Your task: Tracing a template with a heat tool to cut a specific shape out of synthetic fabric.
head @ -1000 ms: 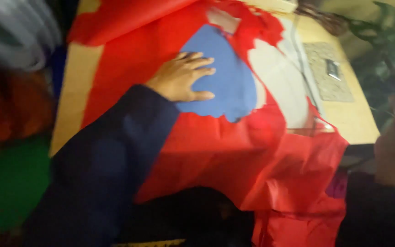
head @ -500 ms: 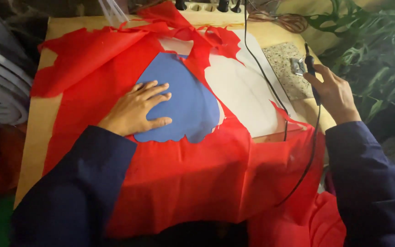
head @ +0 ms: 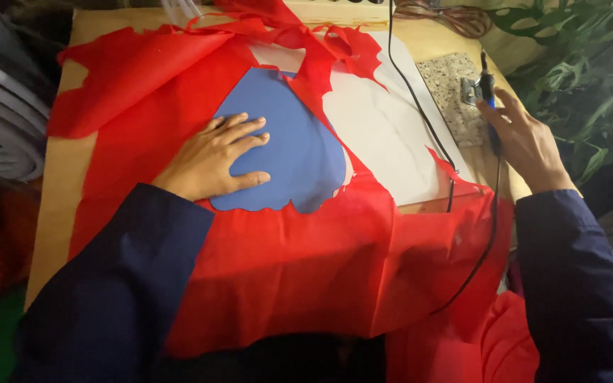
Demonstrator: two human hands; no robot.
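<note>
While left hand [head: 211, 159] lies flat, fingers spread, on one blue sheet [head: 299, 152] mid-table [head: 62, 184] — right hand [head: 526, 142] grips one corded tool [head: 487, 92] at right edge; one red fabric [head: 285, 262].

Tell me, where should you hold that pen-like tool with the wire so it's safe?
Best held around the blue handle of the corded tool, probably from the right side, as the right hand does now. The thin tip points away, over the speckled stone slab, and the black cord trails back from the rear end, so the middle is likely the only comfortable grip.
</note>
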